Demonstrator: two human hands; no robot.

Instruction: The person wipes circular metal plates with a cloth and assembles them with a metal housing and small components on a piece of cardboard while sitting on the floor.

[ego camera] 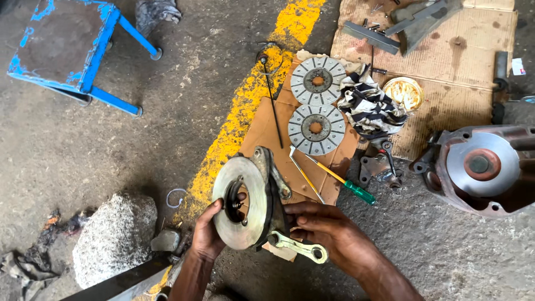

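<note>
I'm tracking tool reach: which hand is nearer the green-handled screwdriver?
Right. The right hand lies just below the green-handled screwdriver; the left hand is farther left, across the metal disc assembly.

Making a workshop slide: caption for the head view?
Two hands hold a round metal plate assembly upright above cardboard.

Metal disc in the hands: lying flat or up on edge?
On edge. The metal disc is held upright off the ground, left hand behind its face, right hand on its far side.
</note>
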